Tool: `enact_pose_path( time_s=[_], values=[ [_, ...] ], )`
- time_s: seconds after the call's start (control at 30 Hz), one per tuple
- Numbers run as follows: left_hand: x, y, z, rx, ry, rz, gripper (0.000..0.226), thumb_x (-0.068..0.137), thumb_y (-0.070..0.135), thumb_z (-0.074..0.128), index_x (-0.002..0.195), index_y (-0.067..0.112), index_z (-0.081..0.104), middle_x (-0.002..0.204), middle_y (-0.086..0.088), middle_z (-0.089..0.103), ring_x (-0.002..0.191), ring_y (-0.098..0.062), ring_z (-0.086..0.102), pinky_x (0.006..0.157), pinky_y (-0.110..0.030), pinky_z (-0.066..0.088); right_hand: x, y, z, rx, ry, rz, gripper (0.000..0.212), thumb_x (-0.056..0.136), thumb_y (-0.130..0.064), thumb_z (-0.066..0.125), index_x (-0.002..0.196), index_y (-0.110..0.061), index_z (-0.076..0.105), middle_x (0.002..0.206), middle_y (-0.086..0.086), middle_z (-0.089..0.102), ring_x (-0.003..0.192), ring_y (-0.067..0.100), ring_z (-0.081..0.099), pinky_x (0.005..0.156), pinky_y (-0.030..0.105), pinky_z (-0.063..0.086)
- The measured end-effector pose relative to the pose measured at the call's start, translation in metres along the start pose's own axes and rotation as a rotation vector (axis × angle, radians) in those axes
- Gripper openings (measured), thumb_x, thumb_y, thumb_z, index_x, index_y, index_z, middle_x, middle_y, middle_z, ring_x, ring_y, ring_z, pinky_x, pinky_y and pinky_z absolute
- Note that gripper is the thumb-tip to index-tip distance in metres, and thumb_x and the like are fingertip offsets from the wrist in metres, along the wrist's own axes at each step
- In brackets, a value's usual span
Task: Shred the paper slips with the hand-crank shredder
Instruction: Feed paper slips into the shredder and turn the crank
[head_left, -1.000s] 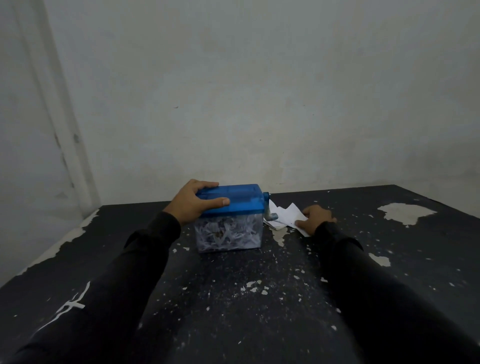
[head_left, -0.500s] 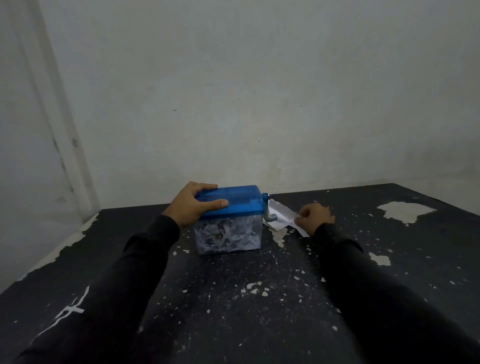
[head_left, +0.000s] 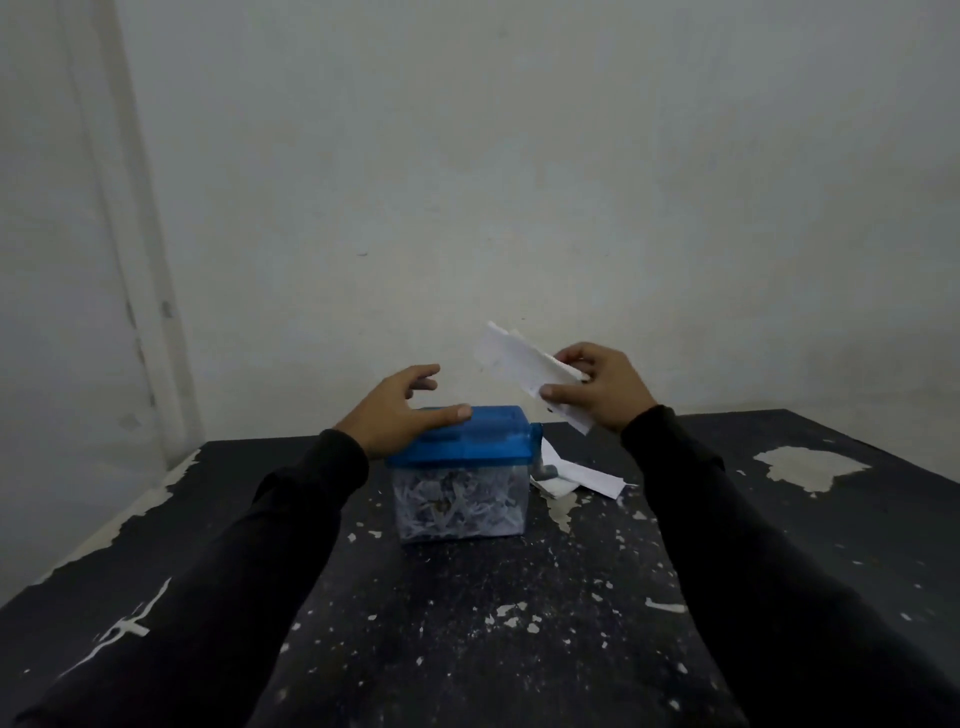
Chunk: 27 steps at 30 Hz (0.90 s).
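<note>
Shredder (head_left: 460, 470), a small hand-crank one with a blue lid over a clear bin, is sitting at the centre of the frame on a black table (head_left: 467, 649) whose paint is flaking off in pale patches. Shredded paper (head_left: 457, 506) is filling the clear bin almost to the lid. The crank handle (head_left: 543, 465) is sticking out of the lid's right end, grey and only partly visible.

Paper slip (head_left: 524, 366) is hanging in the air above and to the right of the shredder, tilted with its far end pointing toward the upper left. The right hand (head_left: 597, 387) is pinching it between thumb and curled fingers at its lower right part. More paper slips (head_left: 582, 478) are lying flat on the table just right of the shredder, beside the crank (how many is hard to tell, as they overlap).

The left hand (head_left: 400, 410) is hovering at the lid's left end with its fingers spread and relaxed, gripping nothing; its thumb is lying along the lid's near top edge, though whether it is touching cannot be told.

Both arms are wearing black sleeves (head_left: 291, 525). A plain whitish wall (head_left: 467, 182) is filling the upper half of the frame behind the table.
</note>
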<state>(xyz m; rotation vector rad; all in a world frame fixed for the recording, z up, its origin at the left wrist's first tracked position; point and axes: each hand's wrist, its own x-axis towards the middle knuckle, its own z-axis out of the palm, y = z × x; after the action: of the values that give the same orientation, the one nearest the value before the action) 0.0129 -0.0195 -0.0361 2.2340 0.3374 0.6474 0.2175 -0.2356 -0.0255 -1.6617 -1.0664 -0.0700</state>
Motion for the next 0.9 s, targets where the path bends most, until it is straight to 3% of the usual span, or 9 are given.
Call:
enact_pose_path(
  time_s=[0.07,0.17,0.27,0.43,0.53,0.63,0.7,0.8,0.9],
  values=[
    [0.005,0.011,-0.001,-0.064,0.019,0.018,0.087,0.072,0.064,0.080,0.145,0.023,0.053,0.132,0.007,0.062,0.122,-0.015,0.054,0.103,-0.036,0.046,0.008,-0.022,0.011,0.021,-0.077,-0.051,0.037,0.070,-0.011,0.091,0.098,-0.015,0.067,0.101,0.000,0.069,0.098,0.018,0.066,0.080,0.024,0.056],
    [0.010,0.022,0.002,-0.143,0.029,0.065,0.047,0.082,0.045,0.080,0.115,0.012,0.074,0.106,0.002,0.077,0.101,-0.014,0.070,0.091,-0.026,0.055,0.018,-0.041,0.041,0.054,-0.129,-0.056,0.036,0.072,-0.014,0.091,0.098,-0.015,0.066,0.102,0.005,0.070,0.099,0.024,0.068,0.084,0.037,0.059],
    [0.016,0.026,0.003,-0.211,0.135,0.097,0.027,0.094,0.024,0.073,0.105,0.000,0.076,0.093,-0.004,0.078,0.087,-0.012,0.074,0.073,-0.017,0.054,0.024,-0.045,0.072,0.098,-0.141,-0.023,0.031,0.078,-0.019,0.087,0.101,-0.012,0.067,0.103,0.013,0.073,0.095,0.030,0.071,0.082,0.042,0.061],
    [0.024,0.026,-0.016,-0.073,0.233,0.162,0.021,0.098,0.021,0.068,0.106,0.002,0.073,0.092,-0.007,0.076,0.080,-0.016,0.073,0.069,-0.025,0.058,0.033,-0.054,0.088,0.096,-0.143,0.039,0.024,0.092,-0.021,0.073,0.108,-0.002,0.072,0.099,0.016,0.074,0.083,0.024,0.069,0.074,0.033,0.057],
    [0.029,0.027,-0.030,-0.023,0.247,0.186,0.023,0.099,0.025,0.066,0.099,0.004,0.074,0.091,-0.013,0.076,0.080,-0.025,0.070,0.075,-0.037,0.057,0.036,-0.057,0.094,0.050,-0.153,0.057,0.030,0.093,-0.024,0.072,0.087,0.006,0.069,0.079,0.020,0.063,0.069,0.023,0.057,0.068,0.037,0.051],
    [0.031,0.026,-0.034,0.020,0.219,0.186,0.039,0.100,0.041,0.062,0.093,0.004,0.072,0.087,-0.017,0.073,0.076,-0.027,0.065,0.075,-0.042,0.055,0.034,-0.056,0.099,-0.034,-0.183,0.092,0.034,0.093,-0.031,0.072,0.077,-0.001,0.066,0.068,0.014,0.055,0.055,0.015,0.049,0.055,0.024,0.045],
    [0.032,0.022,-0.032,0.055,0.180,0.181,0.043,0.100,0.047,0.057,0.093,0.006,0.071,0.087,-0.014,0.072,0.079,-0.028,0.066,0.074,-0.041,0.057,0.032,-0.055,0.100,-0.084,-0.216,0.104,0.034,0.092,-0.033,0.073,0.078,-0.003,0.068,0.069,0.012,0.061,0.057,0.014,0.052,0.059,0.026,0.046],
    [0.030,0.018,-0.025,0.030,0.154,0.189,0.026,0.105,0.035,0.053,0.095,0.017,0.070,0.091,0.000,0.071,0.084,-0.018,0.066,0.076,-0.028,0.053,0.033,-0.051,0.099,-0.049,-0.202,0.062,0.024,0.091,-0.022,0.075,0.074,-0.009,0.065,0.069,0.003,0.064,0.058,0.005,0.057,0.065,0.024,0.051],
    [0.030,0.013,-0.019,-0.007,0.148,0.186,0.028,0.105,0.037,0.052,0.095,0.017,0.069,0.090,0.002,0.070,0.081,-0.014,0.064,0.074,-0.025,0.052,0.033,-0.047,0.100,-0.040,-0.178,0.024,0.019,0.090,-0.018,0.076,0.075,-0.010,0.066,0.084,0.010,0.072,0.077,0.017,0.069,0.080,0.035,0.061]
  ],
)
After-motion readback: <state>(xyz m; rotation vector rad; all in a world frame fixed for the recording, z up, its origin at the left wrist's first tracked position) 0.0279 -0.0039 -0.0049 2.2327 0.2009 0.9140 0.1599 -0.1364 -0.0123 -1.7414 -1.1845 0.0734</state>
